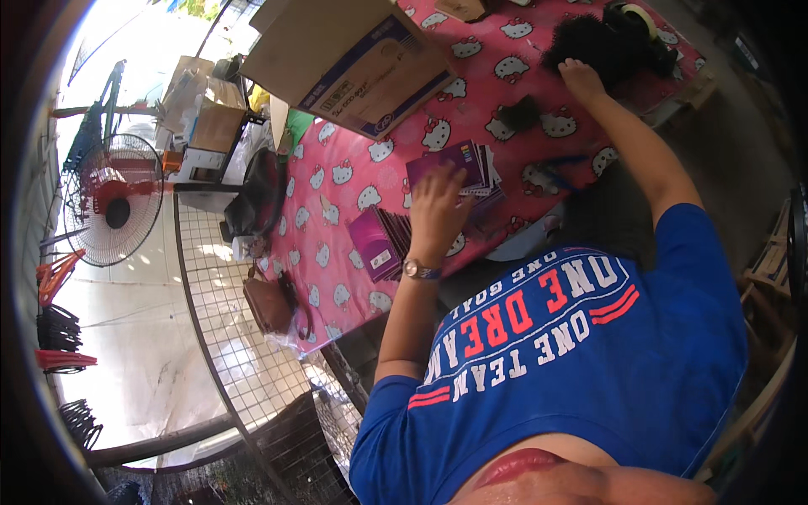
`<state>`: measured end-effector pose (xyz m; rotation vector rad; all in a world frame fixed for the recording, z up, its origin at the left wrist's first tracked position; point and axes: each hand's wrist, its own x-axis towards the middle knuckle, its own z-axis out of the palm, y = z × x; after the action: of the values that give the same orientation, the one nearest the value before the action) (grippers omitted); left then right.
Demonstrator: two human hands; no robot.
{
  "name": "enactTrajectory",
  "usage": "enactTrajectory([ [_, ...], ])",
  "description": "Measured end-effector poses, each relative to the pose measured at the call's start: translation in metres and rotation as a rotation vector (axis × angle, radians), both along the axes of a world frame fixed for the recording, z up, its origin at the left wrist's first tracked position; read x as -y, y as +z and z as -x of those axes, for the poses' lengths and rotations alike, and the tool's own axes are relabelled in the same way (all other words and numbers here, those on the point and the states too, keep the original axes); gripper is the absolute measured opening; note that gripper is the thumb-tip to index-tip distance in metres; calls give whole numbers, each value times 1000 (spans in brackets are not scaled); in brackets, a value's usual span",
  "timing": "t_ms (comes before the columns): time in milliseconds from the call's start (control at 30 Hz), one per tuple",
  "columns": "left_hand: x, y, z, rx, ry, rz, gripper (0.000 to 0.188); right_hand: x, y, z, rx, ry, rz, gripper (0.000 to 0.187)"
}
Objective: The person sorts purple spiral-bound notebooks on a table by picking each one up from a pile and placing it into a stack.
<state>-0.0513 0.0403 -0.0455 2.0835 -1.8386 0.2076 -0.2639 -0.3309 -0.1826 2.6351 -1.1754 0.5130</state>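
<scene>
My left hand (pixel 439 202), with a watch at the wrist, lies over a stack of purple-covered booklets (pixel 454 158), its fingers spread on the top cover. White page edges fan out at that stack's right side. Nearer and to the left is a second row of purple booklets (pixel 370 240), overlapping, with dark ridged edges. My right hand (pixel 582 82) reaches to the far right, its fingers slightly apart at the edge of a black bristly pile (pixel 598 46). The pile may be plastic binding strips; their exact kind is unclear. No held thing shows in either hand.
A pink patterned cloth covers the table (pixel 337 172). A large cardboard box (pixel 353 67) stands at the far left, and a small dark block (pixel 519 114) lies mid-table. A tape roll (pixel 640 18) rests by the black pile. Left are a brown bag (pixel 269 303) and a fan (pixel 116 202).
</scene>
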Motion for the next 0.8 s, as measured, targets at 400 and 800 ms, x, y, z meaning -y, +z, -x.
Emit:
enactTrajectory([
  [400, 24, 42, -9, -60, -164, -16, 23, -149, 117, -50, 615, 633, -605, 33],
  [800, 41, 32, -7, 37, -89, 89, 17, -190, 133, -75, 953, 839, -859, 18],
])
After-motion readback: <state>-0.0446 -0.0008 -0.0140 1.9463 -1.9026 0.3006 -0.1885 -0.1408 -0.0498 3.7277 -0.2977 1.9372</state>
